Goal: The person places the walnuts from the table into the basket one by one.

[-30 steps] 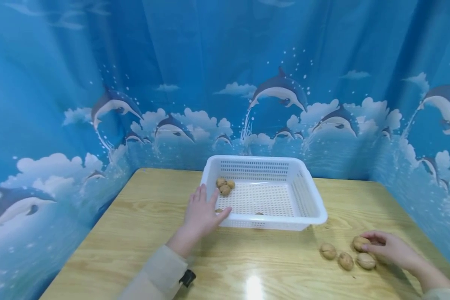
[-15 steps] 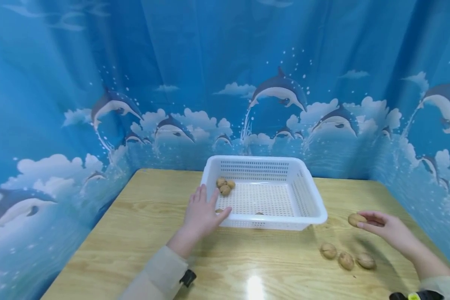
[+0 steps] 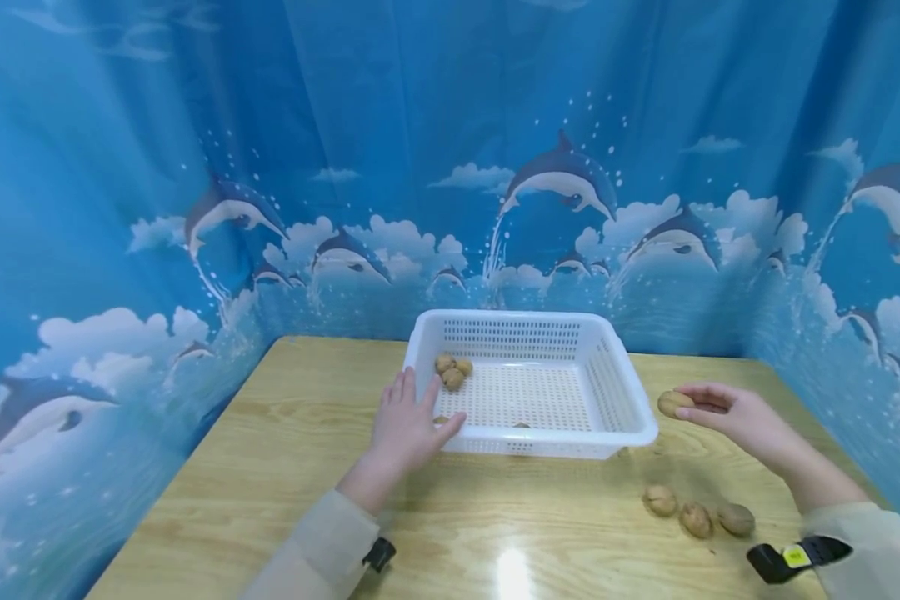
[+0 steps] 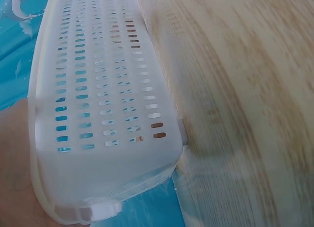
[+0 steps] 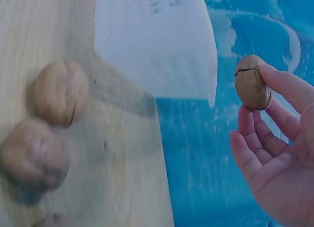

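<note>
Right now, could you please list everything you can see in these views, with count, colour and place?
Basket: one, white perforated plastic, middle of the table.
Walnuts in basket: at least three, tan, far-left corner.
Loose walnuts: three, tan, on the table near right.
Held walnut: one, tan, beside the basket's right rim.
Table: one, light wood.
Backdrop: blue dolphin-print sheet, behind and at both sides.
Left hand: resting against the basket's left near corner.
Right hand: grip pinching the held walnut.

Basket (image 3: 615, 433) sits mid-desk (image 3: 270, 467), toward the back. Three walnuts (image 3: 452, 372) in its back-left corner. Left hand (image 3: 408, 425) at its front-left rim. Three loose walnuts (image 3: 696, 518) on the desk front-right of it.
</note>
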Available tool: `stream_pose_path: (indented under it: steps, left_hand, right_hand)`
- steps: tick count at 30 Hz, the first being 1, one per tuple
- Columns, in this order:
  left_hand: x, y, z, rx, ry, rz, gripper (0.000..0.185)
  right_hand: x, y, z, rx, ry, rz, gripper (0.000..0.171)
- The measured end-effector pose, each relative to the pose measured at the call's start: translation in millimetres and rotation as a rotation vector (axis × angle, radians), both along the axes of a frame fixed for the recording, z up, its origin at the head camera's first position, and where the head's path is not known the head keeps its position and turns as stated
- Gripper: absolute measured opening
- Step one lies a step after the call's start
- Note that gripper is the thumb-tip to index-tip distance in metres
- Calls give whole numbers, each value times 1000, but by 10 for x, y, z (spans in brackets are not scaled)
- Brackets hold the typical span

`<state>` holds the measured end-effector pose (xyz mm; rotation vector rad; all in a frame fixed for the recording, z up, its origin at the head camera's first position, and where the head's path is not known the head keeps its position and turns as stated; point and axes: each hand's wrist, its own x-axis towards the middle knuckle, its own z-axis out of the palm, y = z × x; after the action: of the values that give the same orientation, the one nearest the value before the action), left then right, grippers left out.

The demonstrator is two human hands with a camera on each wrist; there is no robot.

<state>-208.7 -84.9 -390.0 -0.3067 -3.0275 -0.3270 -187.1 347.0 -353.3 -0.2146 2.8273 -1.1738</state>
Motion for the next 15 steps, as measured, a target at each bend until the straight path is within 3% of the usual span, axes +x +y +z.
stream_pose_path:
  steps: [15]
  left_hand:
    - [14, -3, 1, 1, 7, -2, 81]
  right_hand:
    - [-211, -483, 146, -62, -5, 59, 57]
